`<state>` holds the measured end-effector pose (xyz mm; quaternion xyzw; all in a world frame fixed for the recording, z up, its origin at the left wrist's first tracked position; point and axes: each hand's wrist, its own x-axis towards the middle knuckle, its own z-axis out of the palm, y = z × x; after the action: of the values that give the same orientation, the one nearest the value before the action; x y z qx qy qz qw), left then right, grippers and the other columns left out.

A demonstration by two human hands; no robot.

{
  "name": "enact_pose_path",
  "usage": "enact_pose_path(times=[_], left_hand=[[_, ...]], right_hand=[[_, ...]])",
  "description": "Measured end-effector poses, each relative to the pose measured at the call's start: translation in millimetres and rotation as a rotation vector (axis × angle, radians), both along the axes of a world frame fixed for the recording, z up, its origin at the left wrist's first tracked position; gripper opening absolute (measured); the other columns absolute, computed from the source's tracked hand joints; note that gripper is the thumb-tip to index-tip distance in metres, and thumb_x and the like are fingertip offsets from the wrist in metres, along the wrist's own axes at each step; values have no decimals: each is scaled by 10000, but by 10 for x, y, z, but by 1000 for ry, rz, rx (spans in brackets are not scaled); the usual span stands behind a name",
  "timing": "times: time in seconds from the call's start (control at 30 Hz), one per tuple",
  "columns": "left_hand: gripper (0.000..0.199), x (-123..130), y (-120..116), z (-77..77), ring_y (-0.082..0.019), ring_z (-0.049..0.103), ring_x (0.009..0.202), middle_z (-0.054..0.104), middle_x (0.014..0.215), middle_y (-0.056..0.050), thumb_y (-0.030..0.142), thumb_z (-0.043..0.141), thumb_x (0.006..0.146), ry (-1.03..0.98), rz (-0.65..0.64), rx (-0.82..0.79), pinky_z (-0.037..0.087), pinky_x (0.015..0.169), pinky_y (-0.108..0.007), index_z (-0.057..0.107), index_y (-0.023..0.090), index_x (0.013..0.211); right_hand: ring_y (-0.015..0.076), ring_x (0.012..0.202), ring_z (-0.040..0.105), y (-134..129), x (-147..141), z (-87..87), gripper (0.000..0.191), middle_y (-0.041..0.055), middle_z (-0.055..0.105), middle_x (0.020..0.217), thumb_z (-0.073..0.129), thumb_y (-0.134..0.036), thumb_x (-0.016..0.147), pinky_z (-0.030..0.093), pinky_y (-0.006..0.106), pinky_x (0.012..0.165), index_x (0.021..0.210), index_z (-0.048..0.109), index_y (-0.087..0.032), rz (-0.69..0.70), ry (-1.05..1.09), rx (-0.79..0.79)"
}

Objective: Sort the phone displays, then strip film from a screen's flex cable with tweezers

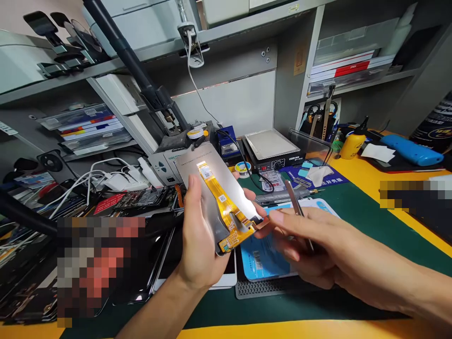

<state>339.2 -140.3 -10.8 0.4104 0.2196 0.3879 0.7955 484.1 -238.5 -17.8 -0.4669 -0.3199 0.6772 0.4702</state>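
My left hand (197, 235) is closed around a phone screen (190, 174), its silvery back turned up and tilted. An orange flex cable (221, 200) runs down that back to a wider circuit section at the lower edge. My right hand (310, 235) is closed, with metal tweezers (294, 197) tucked between its fingers. Its thumb and fingertip pinch a small copper-coloured strip (263, 223) at the screen's lower right corner. Whether the strip is joined to the screen I cannot tell. Below the hands lie a blue packet (252, 259) and a white-edged phone (231, 278).
Phones and phone parts (144, 200) crowd the left side. Behind stand a heating plate (270, 143) and a grey device (164, 165) below a black arm (123, 47). A yellow bottle (353, 141) and a blue tool (411, 149) lie right. A green mat (370, 226) covers the bench.
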Motion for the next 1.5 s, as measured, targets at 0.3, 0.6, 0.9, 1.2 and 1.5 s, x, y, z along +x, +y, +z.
enact_pose_path(times=[0.3,0.6,0.9,1.2,1.5], left_hand=[[571,-39,53,20,-281,708,748,711,864,-105,630,373,949,-34,13,-91,594,719,-448,664,158,1086],[575,-15,5,37,-244,717,701,724,831,-112,631,386,950,-41,-16,-103,590,590,-330,665,144,1080],[587,-34,-35,21,-278,725,740,726,859,-111,643,395,940,-19,-21,-49,592,582,-356,678,154,1101],[556,-44,-18,55,-285,706,787,709,868,-108,613,384,953,-59,-29,-143,586,616,-379,671,163,1107],[535,-41,37,23,-276,729,783,739,873,-115,601,401,954,-78,-8,-194,599,756,-416,682,160,1064]], right_hand=[[78,423,273,47,196,73,439,-37,416,587,509,-500,942,246,225,387,677,662,-185,-141,226,8],[60,453,111,57,36,-19,494,-117,233,498,633,-494,919,100,217,408,633,341,-216,-53,-35,39],[58,455,121,23,37,-1,237,-104,283,540,648,-201,614,87,248,434,851,637,-205,-86,139,13],[50,434,124,41,-7,-37,146,-120,265,473,651,-177,689,79,230,420,829,691,-186,-105,19,24],[63,440,93,69,-48,-65,194,-132,205,479,714,-368,866,83,220,400,828,598,-218,-173,-44,-15]])
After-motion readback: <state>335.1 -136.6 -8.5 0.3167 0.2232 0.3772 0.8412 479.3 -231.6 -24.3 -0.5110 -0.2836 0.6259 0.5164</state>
